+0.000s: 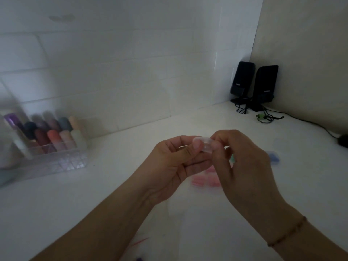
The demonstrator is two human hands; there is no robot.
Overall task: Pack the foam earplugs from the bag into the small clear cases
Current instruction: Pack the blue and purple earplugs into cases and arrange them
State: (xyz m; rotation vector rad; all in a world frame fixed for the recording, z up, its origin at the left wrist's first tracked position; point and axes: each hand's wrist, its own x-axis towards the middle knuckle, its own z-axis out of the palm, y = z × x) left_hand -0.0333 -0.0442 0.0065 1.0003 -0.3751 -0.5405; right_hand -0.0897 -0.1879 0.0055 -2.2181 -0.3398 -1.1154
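Clear case [204,145] between both hands' fingers [195,146]

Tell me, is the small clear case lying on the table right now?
No, the small clear case is held up above the table, pinched between the left hand and the right hand.

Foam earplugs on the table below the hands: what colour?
Pink, blurred, in the head view: foam earplugs.
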